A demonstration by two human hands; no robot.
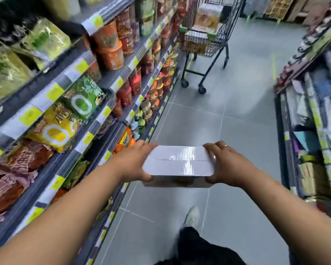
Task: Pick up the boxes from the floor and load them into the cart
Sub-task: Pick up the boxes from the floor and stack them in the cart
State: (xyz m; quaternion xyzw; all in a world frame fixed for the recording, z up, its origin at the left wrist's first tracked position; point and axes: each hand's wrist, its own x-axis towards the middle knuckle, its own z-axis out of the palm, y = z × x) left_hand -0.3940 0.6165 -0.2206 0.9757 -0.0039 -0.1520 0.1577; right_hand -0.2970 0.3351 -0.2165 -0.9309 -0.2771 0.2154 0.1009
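On your left, shelves point(69, 104) carry snack bags and cup noodles. Your left hand point(134, 161) clasps the left end of 1 white box point(178, 163), fingers over the top edge, thumb on the near face. The box is level, held above the grey floor point(227, 115). Your right hand point(227, 165) grips its right end likewise. The cart point(206, 39) stands well ahead, already loaded with packages.
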